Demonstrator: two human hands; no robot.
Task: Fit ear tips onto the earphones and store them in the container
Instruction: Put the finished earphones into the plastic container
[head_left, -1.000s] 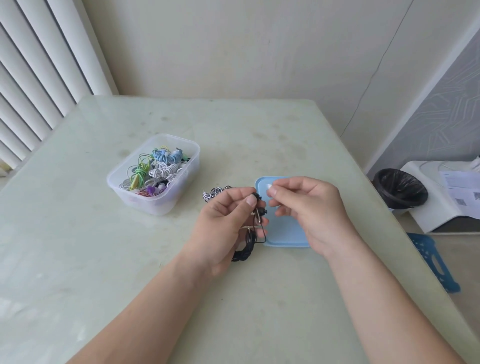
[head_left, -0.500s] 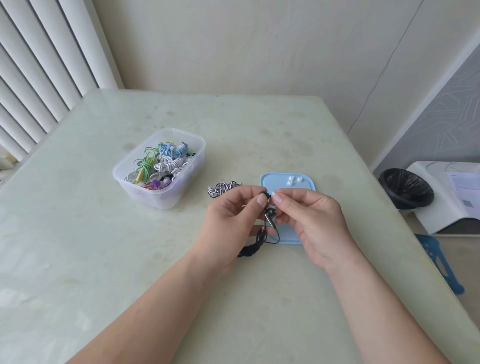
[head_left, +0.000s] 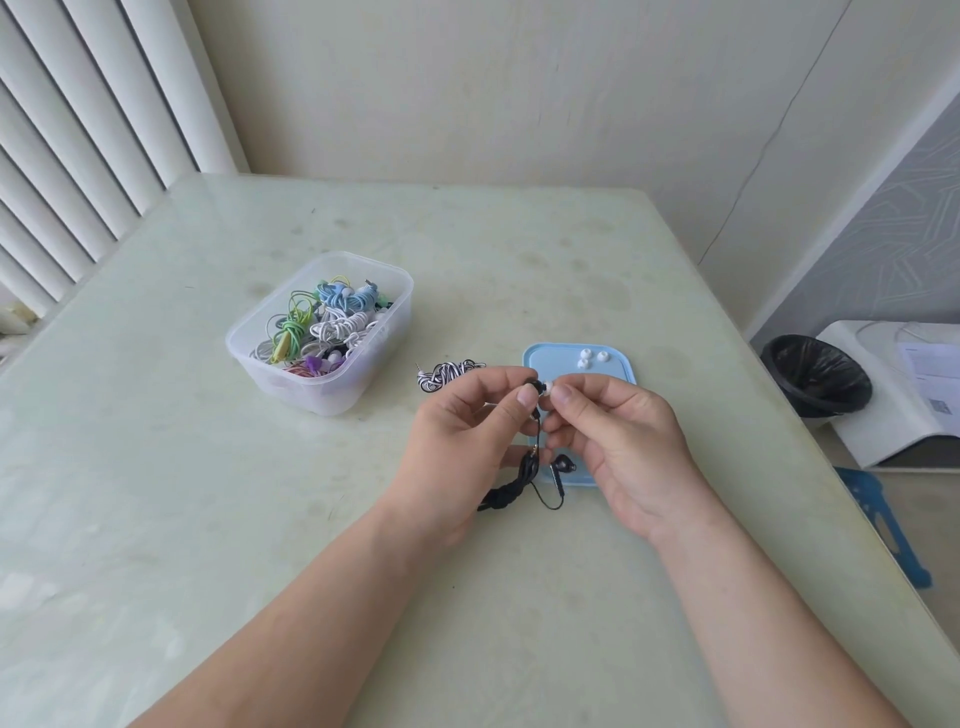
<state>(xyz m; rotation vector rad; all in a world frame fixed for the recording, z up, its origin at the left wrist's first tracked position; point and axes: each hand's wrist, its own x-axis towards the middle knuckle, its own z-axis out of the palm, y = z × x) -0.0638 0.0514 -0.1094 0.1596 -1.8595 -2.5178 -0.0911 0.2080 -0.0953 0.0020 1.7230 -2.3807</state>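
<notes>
The table (head_left: 208, 519) has a glossy, smudged, stone-like top, the container (head_left: 332, 395) at centre left is clear, faintly frosted plastic, the blue lid (head_left: 550, 358) looks smooth matt plastic, the loose ear tips (head_left: 592, 358) on it soft white rubber, the black earphones (head_left: 563, 462) shiny plastic, the bin liner (head_left: 815, 374) at right crinkled glossy film.

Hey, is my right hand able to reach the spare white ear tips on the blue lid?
Probably yes: the three spare tips lie uncovered on the blue lid just beyond the right hand, though it pinches another white tip now.
</notes>
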